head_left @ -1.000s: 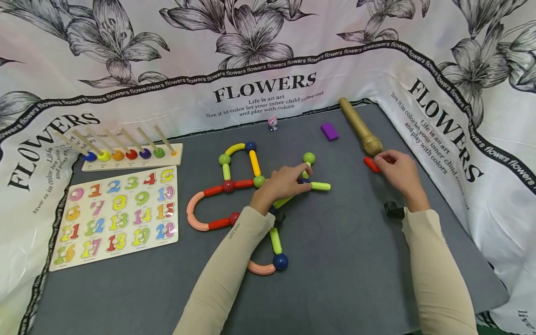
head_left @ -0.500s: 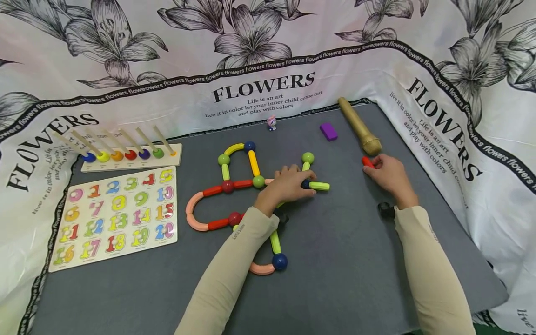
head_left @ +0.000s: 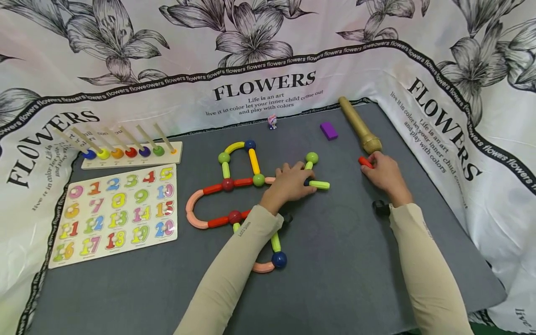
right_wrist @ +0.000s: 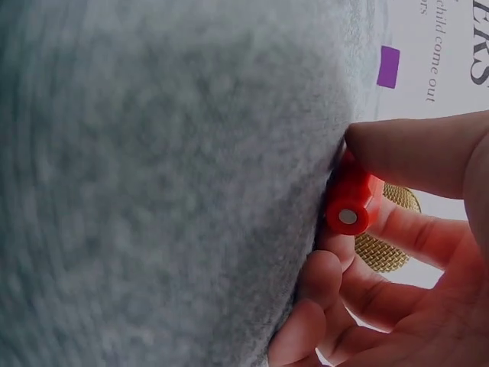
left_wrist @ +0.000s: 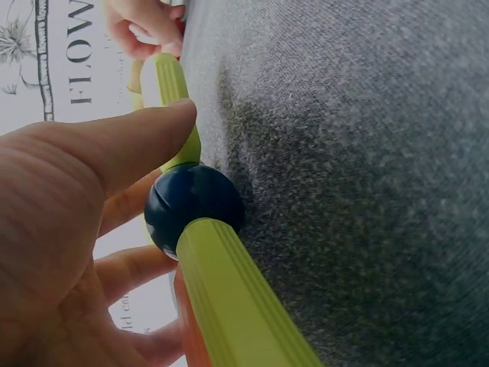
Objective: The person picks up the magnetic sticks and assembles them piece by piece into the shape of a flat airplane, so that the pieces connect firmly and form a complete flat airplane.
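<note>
My left hand (head_left: 290, 184) grips the ball-and-stick figure at a dark blue magnetic ball (left_wrist: 197, 200). Its thumb lies over the yellow-green stick (left_wrist: 172, 80) beside that ball, and the fingers reach round the far side. Another yellow-green stick (left_wrist: 237, 294) joins the ball from below in the left wrist view. Part of the figure is hidden under the hand and sleeve. At the right, my right hand (head_left: 386, 173) pinches a short red magnetic stick (right_wrist: 353, 195) between thumb and fingers, low at the tabletop. A pale round metal tip shows on the stick's end.
A gold microphone (head_left: 358, 123) lies just beyond the right hand, near a purple block (head_left: 329, 131). A small figurine (head_left: 272, 122) stands at the back. On the left are a number board (head_left: 121, 211) and a peg stand (head_left: 138, 160) with coloured rings. Patterned cloth borders the table.
My right hand has drawn the red stick slightly left and away from the microphone, turning its grip on it. The left hand has shifted a little right at the blue ball.
</note>
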